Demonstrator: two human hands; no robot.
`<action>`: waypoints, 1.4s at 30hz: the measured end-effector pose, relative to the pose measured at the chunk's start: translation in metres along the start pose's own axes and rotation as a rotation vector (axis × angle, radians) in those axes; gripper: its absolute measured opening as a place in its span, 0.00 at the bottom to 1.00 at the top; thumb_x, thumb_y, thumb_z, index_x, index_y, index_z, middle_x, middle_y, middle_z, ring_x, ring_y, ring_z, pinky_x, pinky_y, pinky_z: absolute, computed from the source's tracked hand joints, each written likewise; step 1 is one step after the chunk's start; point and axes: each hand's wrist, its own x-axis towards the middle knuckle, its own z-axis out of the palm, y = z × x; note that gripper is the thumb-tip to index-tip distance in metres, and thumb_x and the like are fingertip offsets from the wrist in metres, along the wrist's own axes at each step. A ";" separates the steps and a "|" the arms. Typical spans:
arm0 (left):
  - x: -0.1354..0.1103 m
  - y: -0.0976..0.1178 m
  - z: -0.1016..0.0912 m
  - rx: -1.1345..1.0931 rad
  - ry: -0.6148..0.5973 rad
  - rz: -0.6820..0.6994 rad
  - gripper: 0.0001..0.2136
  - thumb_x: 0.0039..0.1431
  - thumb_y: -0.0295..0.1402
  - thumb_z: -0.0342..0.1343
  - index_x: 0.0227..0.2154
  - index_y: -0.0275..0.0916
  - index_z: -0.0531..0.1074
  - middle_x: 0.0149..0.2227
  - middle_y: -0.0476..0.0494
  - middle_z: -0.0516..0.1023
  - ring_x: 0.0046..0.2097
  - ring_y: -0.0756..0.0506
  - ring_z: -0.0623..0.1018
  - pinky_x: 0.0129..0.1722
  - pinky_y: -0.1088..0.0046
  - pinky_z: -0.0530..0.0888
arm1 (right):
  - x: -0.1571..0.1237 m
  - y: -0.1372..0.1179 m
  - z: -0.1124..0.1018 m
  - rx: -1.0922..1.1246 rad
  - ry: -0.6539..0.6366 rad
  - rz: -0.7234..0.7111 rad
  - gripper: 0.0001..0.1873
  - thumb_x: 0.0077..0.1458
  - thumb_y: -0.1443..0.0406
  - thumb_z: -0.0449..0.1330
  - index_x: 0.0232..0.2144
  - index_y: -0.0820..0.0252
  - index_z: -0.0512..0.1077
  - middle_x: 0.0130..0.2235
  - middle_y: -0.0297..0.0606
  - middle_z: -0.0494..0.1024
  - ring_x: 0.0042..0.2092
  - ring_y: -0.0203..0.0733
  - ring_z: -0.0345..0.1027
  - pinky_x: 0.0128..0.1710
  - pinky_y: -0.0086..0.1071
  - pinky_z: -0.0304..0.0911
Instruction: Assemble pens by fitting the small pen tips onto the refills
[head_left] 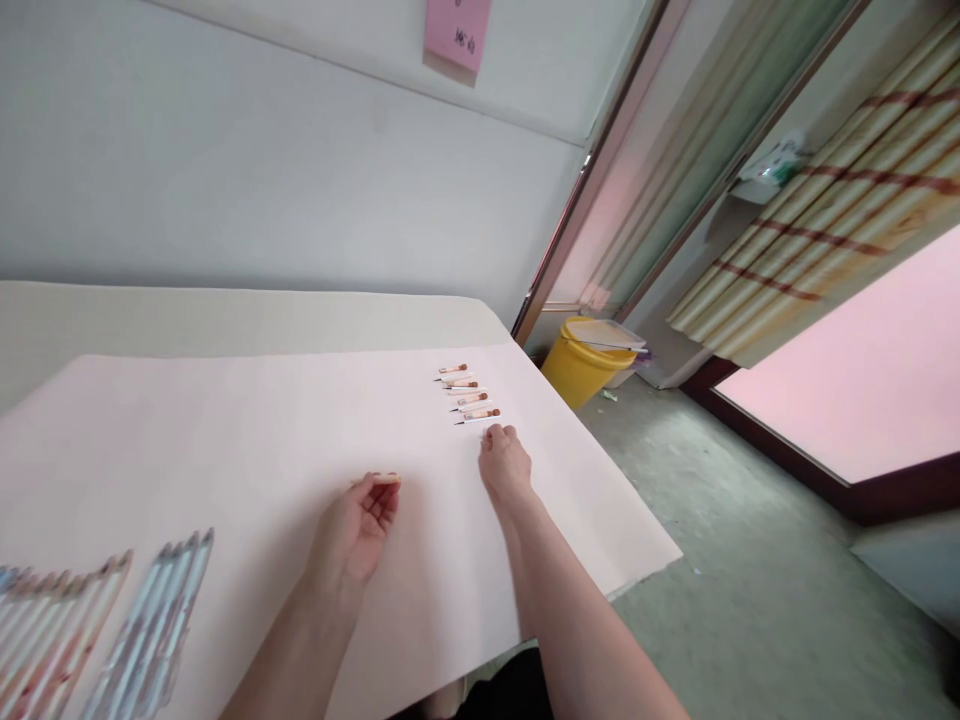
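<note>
My left hand is over the white sheet, thumb and fingers pinching a short pale pen part that lies level. Farther right, my right hand is down at the sheet with its fingers curled together; what they hold, if anything, is hidden. Just beyond its fingertips lies a stacked row of several small pen pieces, pale with brown ends, alongside thin white pieces with dark tips.
At the lower left lie several light-blue pens and several pale pens with red marks. A white sheet covers the table. A yellow bin stands on the floor past the right edge. A partition wall rises behind the table.
</note>
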 end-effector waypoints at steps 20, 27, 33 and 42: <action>-0.004 0.003 0.003 -0.047 -0.005 -0.021 0.03 0.53 0.21 0.53 0.27 0.32 0.70 0.29 0.40 0.76 0.29 0.50 0.77 0.27 0.77 0.76 | -0.067 -0.063 -0.043 0.470 -0.251 -0.488 0.06 0.55 0.67 0.52 0.26 0.58 0.62 0.29 0.31 0.69 0.29 0.33 0.59 0.29 0.26 0.50; -0.007 0.002 0.004 -0.016 -0.029 -0.028 0.02 0.52 0.21 0.55 0.27 0.32 0.70 0.30 0.39 0.76 0.30 0.49 0.77 0.26 0.78 0.76 | -0.067 -0.064 -0.044 0.504 -0.229 -0.504 0.06 0.56 0.67 0.52 0.26 0.58 0.63 0.29 0.30 0.69 0.29 0.32 0.59 0.29 0.26 0.51; -0.008 -0.003 0.006 -0.026 -0.031 -0.052 0.03 0.54 0.22 0.54 0.27 0.32 0.70 0.29 0.39 0.76 0.29 0.49 0.77 0.26 0.77 0.76 | -0.069 -0.070 -0.039 0.492 -0.243 -0.509 0.06 0.56 0.66 0.53 0.26 0.58 0.65 0.30 0.31 0.70 0.30 0.33 0.61 0.29 0.26 0.51; -0.012 -0.006 0.007 -0.031 -0.026 -0.047 0.04 0.54 0.21 0.53 0.26 0.33 0.70 0.27 0.43 0.75 0.28 0.51 0.77 0.27 0.77 0.76 | -0.068 -0.073 -0.031 0.498 -0.190 -0.477 0.12 0.56 0.59 0.55 0.24 0.58 0.64 0.27 0.30 0.70 0.28 0.32 0.60 0.27 0.26 0.51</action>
